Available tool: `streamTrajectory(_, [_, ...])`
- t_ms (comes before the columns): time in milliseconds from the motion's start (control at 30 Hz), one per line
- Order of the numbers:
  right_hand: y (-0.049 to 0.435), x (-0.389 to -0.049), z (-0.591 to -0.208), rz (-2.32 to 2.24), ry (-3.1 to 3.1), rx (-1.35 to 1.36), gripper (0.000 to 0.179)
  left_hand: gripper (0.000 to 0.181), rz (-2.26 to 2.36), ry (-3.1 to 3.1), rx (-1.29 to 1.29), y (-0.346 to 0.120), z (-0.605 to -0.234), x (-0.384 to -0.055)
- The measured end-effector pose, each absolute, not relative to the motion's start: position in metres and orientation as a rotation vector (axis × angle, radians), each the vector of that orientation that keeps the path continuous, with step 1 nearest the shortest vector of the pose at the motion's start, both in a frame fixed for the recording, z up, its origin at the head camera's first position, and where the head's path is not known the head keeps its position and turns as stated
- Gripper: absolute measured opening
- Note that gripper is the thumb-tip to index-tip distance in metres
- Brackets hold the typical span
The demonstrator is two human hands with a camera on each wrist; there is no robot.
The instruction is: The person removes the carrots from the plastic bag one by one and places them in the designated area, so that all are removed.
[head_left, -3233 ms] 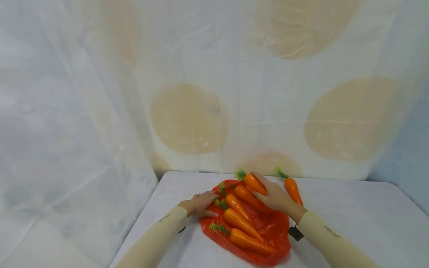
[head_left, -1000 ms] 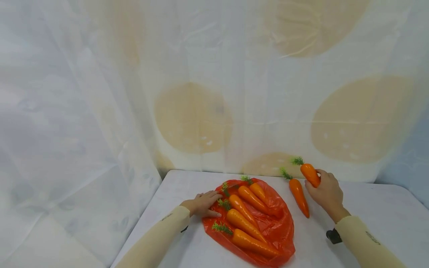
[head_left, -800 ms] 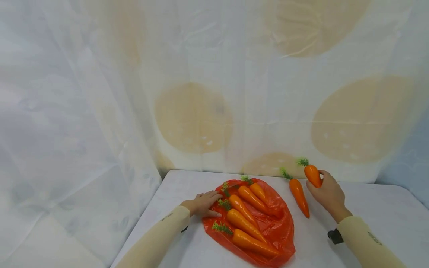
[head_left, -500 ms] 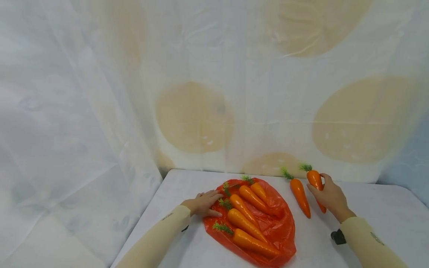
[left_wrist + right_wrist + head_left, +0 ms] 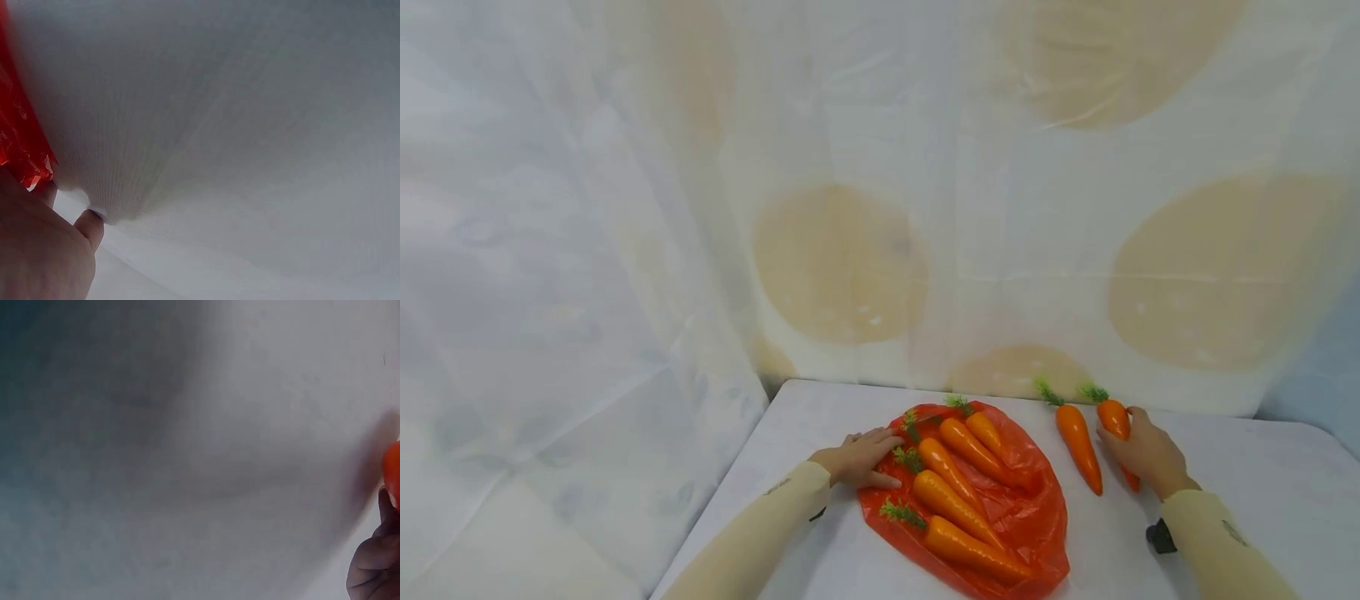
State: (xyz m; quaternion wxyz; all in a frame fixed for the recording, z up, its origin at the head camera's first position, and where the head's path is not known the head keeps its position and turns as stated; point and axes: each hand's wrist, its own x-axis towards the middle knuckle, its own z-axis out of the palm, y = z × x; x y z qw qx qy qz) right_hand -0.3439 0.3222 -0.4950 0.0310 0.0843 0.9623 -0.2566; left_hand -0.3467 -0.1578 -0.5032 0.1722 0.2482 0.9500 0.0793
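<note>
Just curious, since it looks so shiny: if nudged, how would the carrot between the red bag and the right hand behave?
That carrot would probably roll in a curve, its body being rounded and tapered. Its glossy skin suggests a slippery grip. Its feathery green top might flex and slow it.

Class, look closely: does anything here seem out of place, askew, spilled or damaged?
Nothing stands out as odd or damaged. The red bag is merely crumpled, and five carrots lie across it in a rough row. Beside it, one carrot lies on the table, nearly parallel to another carrot in the right hand.
</note>
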Motion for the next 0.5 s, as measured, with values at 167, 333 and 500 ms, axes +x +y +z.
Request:
streamTrajectory(167, [0.3260,-0.3462,-0.5004,-0.754,2.965,0.249,0.097,0.070,0.236,2.693,0.713,-0.1561,-0.5006,-0.3455])
streamTrajectory(333, [0.3250,-0.3493,-0.5001,-0.761,2.963,0.184,0.099,0.071,0.213,2.709,0.705,-0.1574,-0.4974,-0.3462])
streamTrajectory(500, [0.3240,-0.3476,-0.5005,-0.747,2.943,0.206,0.101,0.071,0.229,2.694,0.695,-0.1570,-0.4987,-0.3473])
